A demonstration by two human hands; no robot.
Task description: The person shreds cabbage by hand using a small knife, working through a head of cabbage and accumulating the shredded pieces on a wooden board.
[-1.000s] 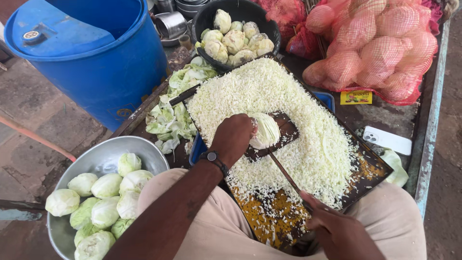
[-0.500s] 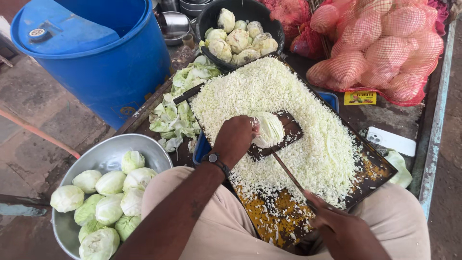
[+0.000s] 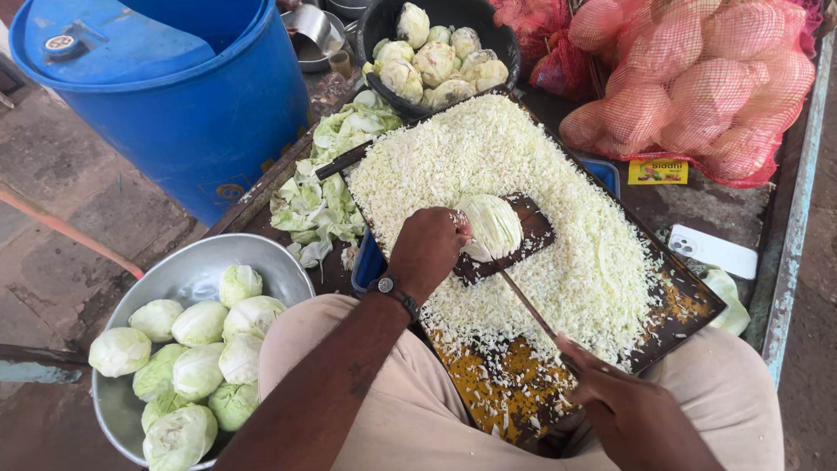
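Outdoors, over a cluttered tabletop [image 3: 689,209], I see slicing mid-step: my left hand [image 3: 427,249] clamps the cabbage half [image 3: 493,225] on the board's middle; my right hand [image 3: 623,406] grips the knife [image 3: 523,301]. Next stroke needs fingertips clear.

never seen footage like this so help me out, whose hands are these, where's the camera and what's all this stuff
There is no machine here: the camera sits on a person's head and looks down at their own two hands and lap. The left hand presses a cabbage piece onto a dark board. The right hand grips a knife whose blade reaches to the cabbage. Around the board, a tray is heaped with shredded cabbage. To the left lie loose green leaves, a metal bowl of cabbage halves and a blue barrel. Farther back are a black tub of cabbage cores and red net sacks; a white phone lies on the right.
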